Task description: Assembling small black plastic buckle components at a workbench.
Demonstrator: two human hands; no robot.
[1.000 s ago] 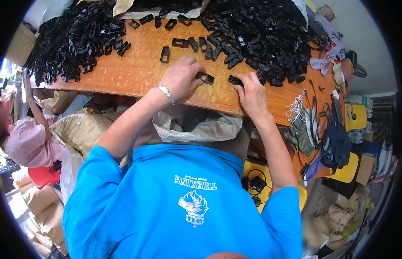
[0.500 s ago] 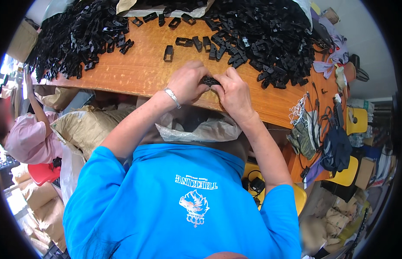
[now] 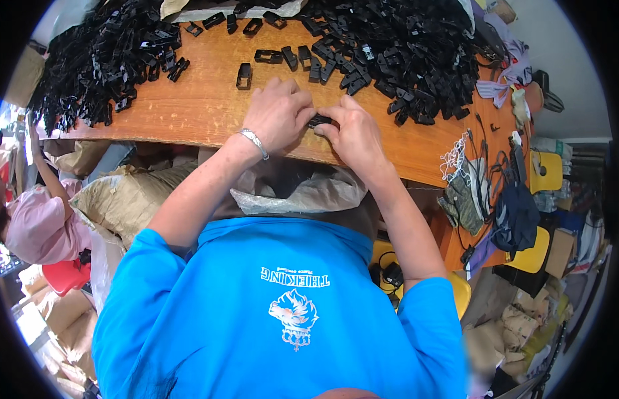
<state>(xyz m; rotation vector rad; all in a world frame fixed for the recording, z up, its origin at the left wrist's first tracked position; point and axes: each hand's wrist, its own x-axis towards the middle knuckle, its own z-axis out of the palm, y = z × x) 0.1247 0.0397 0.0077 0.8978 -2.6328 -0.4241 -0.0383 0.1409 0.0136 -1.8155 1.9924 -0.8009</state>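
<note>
A small black plastic part (image 3: 318, 121) sits between my two hands, just over the table's near edge. My left hand (image 3: 280, 114), with a silver bracelet at its wrist, closes thumb and fingers on the part's left end. Its right end is pinched by my right hand (image 3: 353, 132). My fingers cover much of the part, so its full shape is hidden. Beyond my hands, loose black rectangular frames (image 3: 244, 76) lie on the wooden table (image 3: 203, 106). A large heap of similar black pieces (image 3: 402, 60) rises at the far right.
Another black heap (image 3: 103, 63) covers the far left of the table. An open plastic bag (image 3: 299, 196) hangs at the near edge by my lap. Cords and a dark cloth bag (image 3: 515, 223) are at the right. A person in pink (image 3: 47, 223) sits at the left.
The whole view has shifted slightly, so the table and heaps appear a little further left and higher. Both hands keep their hold on the black part.
</note>
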